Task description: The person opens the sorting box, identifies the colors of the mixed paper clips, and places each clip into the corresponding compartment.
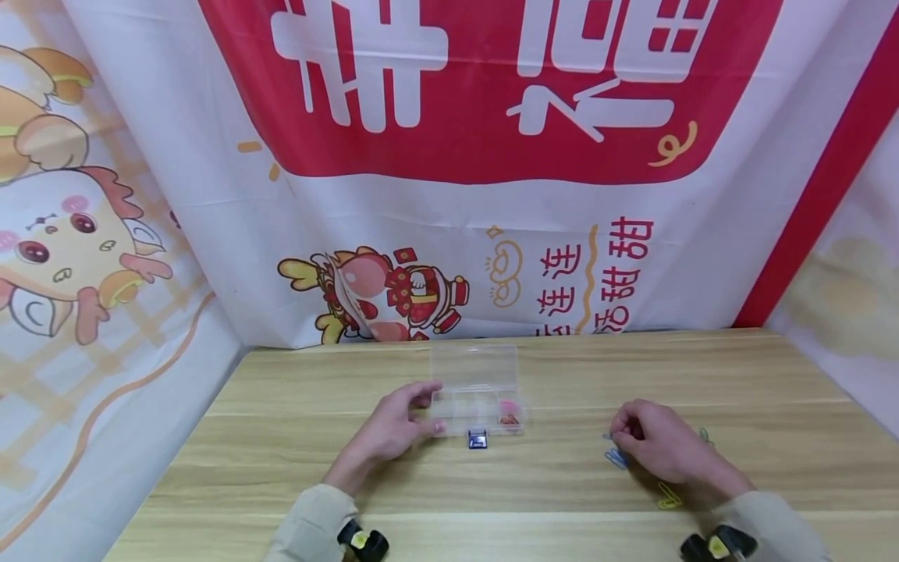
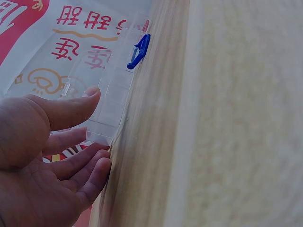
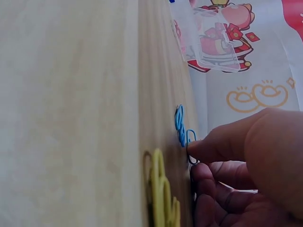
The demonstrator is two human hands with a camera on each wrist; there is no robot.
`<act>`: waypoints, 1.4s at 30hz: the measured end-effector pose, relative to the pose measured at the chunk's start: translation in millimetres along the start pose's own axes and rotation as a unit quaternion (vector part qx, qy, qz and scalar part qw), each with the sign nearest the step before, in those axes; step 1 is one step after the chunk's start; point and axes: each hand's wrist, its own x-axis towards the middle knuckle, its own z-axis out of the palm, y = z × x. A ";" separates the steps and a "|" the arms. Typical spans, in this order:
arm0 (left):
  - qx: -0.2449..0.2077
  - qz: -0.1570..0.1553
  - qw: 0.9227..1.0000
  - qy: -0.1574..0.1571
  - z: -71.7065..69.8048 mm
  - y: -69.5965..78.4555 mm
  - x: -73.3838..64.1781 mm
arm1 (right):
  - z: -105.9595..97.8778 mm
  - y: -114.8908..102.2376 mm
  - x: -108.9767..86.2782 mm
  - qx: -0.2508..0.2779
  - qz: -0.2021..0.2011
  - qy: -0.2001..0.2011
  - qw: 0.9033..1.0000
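Note:
A clear plastic compartment box (image 1: pixel 449 429) stands on the table with its lid (image 1: pixel 473 367) raised at the back. My left hand (image 1: pixel 397 421) holds the left end of this box, thumb at the near corner and index finger toward the far one. Pink and red paper clips (image 1: pixel 509 414) lie in the right-hand compartments. A blue latch (image 1: pixel 477 439) hangs at the front. Off to the right, my right hand (image 1: pixel 656 441) pinches a blue paper clip (image 3: pixel 191 135) between thumb and index finger, close to the tabletop. More blue paper clips (image 3: pixel 179 120) lie beside its fingertips.
Yellow paper clips (image 1: pixel 669 496) lie near the right wrist. Green paper clips (image 1: pixel 705 435) are partly hidden behind the right hand. The wooden table (image 1: pixel 562 499) ends at a printed cloth (image 1: pixel 492 257) hanging behind the box.

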 end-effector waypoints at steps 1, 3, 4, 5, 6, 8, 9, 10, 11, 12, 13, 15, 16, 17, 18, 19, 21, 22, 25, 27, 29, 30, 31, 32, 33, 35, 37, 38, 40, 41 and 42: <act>0.001 0.000 1.000 0.001 -0.2 0.2 -0.1 | -0.1 -0.2 0.2 -0.001 -0.002 0.002 1.000; 0.001 -0.002 1.000 0.001 -0.5 0.3 -0.3 | -0.6 -0.3 0.6 -0.002 -0.006 0.005 1.000; 0.002 -0.003 1.000 0.001 -0.5 0.2 -0.3 | -0.8 -0.4 0.6 -0.002 -0.009 0.007 1.000; 0.002 -0.003 1.000 0.001 -0.6 0.2 -0.4 | -1.1 -0.3 0.8 -0.003 -0.013 0.009 1.000; 0.003 -0.004 1.000 0.001 -0.5 0.2 -0.4 | -1.4 -0.5 0.8 -0.003 -0.017 0.011 1.000; 0.003 -0.004 1.000 0.001 -0.4 0.2 -0.4 | -2.5 -1.2 1.1 0.003 -0.023 0.012 1.000; 0.004 -0.004 1.000 0.000 -0.3 0.0 -0.4 | -2.9 -2.3 1.5 0.006 -0.023 0.014 1.000; 0.004 -0.003 1.000 -0.001 -0.3 0.1 -0.5 | -3.3 -3.9 2.1 0.014 -0.024 0.015 1.000; 0.003 -0.004 1.000 -0.001 -0.2 0.1 -0.5 | -3.4 -6.2 2.6 0.024 -0.028 0.016 0.999; 0.002 -0.003 1.000 -0.002 -0.2 0.3 -0.7 | -3.2 -9.6 3.1 0.035 -0.031 0.017 0.999; 0.001 -0.003 1.000 -0.002 -0.4 0.0 -0.8 | -2.8 -13.8 4.4 0.043 -0.039 0.021 0.998; -0.001 -0.003 1.000 -0.002 -1.0 -0.2 -1.2 | -0.9 -24.6 7.0 0.061 -0.056 0.030 0.996; -0.002 -0.003 1.000 -0.002 -1.2 -0.3 -1.4 | 0.4 -30.5 8.4 0.070 -0.067 0.034 0.995; -0.003 -0.003 1.000 -0.003 -1.4 -0.3 -1.5 | 1.9 -36.6 10.2 0.076 -0.081 0.038 0.993; -0.003 -0.003 1.000 -0.003 -1.6 -0.4 -1.5 | 4.0 -42.9 12.3 0.081 -0.093 0.045 0.991; -0.003 -0.003 1.000 -0.003 -1.7 -0.5 -1.5 | 6.1 -48.7 14.7 0.083 -0.105 0.051 0.990; -0.001 -0.002 1.000 -0.004 -1.8 -0.6 -1.3 | 11.6 -59.8 19.3 0.092 -0.129 0.062 0.985; 0.000 -0.002 1.000 -0.004 -1.7 -0.7 -1.2 | 14.7 -65.2 21.8 0.093 -0.140 0.067 0.983; 0.005 0.000 1.000 -0.006 -1.7 -1.5 -0.4 | 24.4 -80.4 29.0 0.104 -0.159 0.077 0.979; 0.007 0.000 1.000 -0.006 -2.0 -2.0 0.1 | 30.6 -90.8 33.4 0.119 -0.160 0.075 0.977; 0.008 0.002 1.000 -0.007 -1.7 -2.3 0.6 | 36.2 -99.9 37.0 0.137 -0.155 0.069 0.976; 0.007 0.002 1.000 -0.007 -1.6 -2.5 0.8 | 38.8 -104.1 38.8 0.145 -0.153 0.066 0.975; 0.007 0.001 1.000 -0.007 -1.6 -2.4 0.8 | 41.5 -108.0 41.0 0.153 -0.146 0.063 0.975; 0.007 0.001 1.000 -0.007 -1.4 -2.3 0.8 | 44.1 -111.4 42.9 0.159 -0.144 0.059 0.975; 0.007 0.002 1.000 -0.007 -1.2 -2.4 0.8 | 46.7 -114.7 44.8 0.165 -0.138 0.056 0.975; 0.007 0.000 1.000 -0.006 -1.0 -2.5 1.0 | 51.5 -119.6 49.2 0.170 -0.133 0.052 0.975; 0.008 -0.003 1.000 -0.007 -1.1 -2.3 1.1 | 56.1 -124.4 53.1 0.174 -0.125 0.049 0.976; 0.010 -0.002 1.000 -0.007 -1.2 -2.7 1.2 | 58.2 -126.4 54.5 0.173 -0.123 0.048 0.976; 0.009 -0.004 1.000 -0.007 -1.4 -2.6 1.3 | 62.3 -129.3 57.6 0.162 -0.124 0.054 0.977; 0.008 -0.005 1.000 -0.008 -1.5 -2.7 1.3 | 64.1 -130.3 58.8 0.156 -0.124 0.056 0.978; 0.007 -0.005 1.000 -0.009 -1.5 -2.7 1.2 | 65.6 -131.1 59.9 0.151 -0.124 0.058 0.979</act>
